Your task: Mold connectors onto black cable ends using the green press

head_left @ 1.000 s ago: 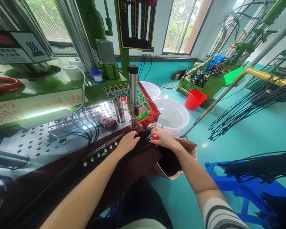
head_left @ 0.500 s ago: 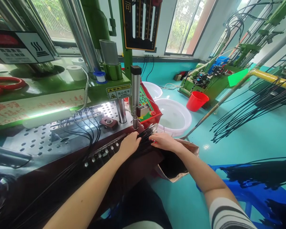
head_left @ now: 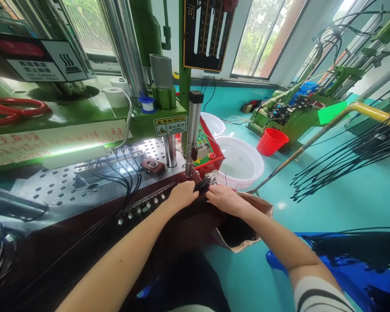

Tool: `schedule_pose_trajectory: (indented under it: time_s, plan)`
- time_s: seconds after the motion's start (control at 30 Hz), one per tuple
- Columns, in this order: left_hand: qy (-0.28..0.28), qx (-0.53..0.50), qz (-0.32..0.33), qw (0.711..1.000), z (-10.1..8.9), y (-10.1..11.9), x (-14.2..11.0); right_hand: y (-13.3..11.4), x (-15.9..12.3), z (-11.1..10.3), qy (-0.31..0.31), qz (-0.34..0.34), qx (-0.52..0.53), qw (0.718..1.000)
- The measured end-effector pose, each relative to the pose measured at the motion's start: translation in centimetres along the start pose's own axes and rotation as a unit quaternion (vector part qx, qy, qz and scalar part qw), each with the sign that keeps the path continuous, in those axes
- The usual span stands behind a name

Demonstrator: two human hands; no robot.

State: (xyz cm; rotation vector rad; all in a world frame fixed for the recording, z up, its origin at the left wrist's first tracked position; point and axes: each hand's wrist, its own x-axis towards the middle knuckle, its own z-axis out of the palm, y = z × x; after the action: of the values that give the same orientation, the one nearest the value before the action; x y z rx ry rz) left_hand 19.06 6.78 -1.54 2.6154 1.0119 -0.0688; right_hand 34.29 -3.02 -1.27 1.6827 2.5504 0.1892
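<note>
Your left hand [head_left: 183,195] is closed around a bundle of black cables [head_left: 202,183], metal ends poking out past your fingers toward the white tub. Your right hand [head_left: 226,200] has bent fingers, narrow, right by those metal ends; can't tell if it pinches any. Bundle is at the right end of the dark red machine edge [head_left: 178,236], just beside the row of clips [head_left: 142,209]. Below your right forearm: open tan bag [head_left: 264,204], mouth up, inside dark, contents can't be told. Behind it on the floor, big round white tub [head_left: 247,181], pale inside; can't tell if there's liquid. Smaller white tub [head_left: 218,121] behind that, partly covered by the red control box [head_left: 218,159] with its green panel. Red bucket [head_left: 272,142] stands farther right, near the other green machine [head_left: 282,117], well apart from your hands; its contents are hidden. At your right, blue stool [head_left: 336,272] carries a heap of black cables [head_left: 355,248]; more cables [head_left: 331,162] hang off the yellow pipe [head_left: 373,112]. Red-handled scissors [head_left: 26,102] and a blue-and-white spool [head_left: 147,104] sit on the green press.
</note>
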Motion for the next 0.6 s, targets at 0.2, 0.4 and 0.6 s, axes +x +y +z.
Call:
schedule_pose_trajectory:
  time_s: [0.2, 0.4, 0.6]
  plan:
    - [0.004, 0.007, -0.002, 1.000, 0.0, -0.1, -0.2, 0.3, 0.5, 1.4, 0.064, -0.032, -0.025, 0.997]
    - [-0.006, 0.024, 0.047, 0.999, -0.2, -0.4, 0.1, 0.4, 0.7, 1.3, 0.072, -0.019, -0.002, 0.997]
    - [0.017, 0.028, 0.044, 0.999, 0.2, 0.0, 0.2, 0.6, 1.3, 0.2, 0.015, -0.018, 0.013, 1.000]
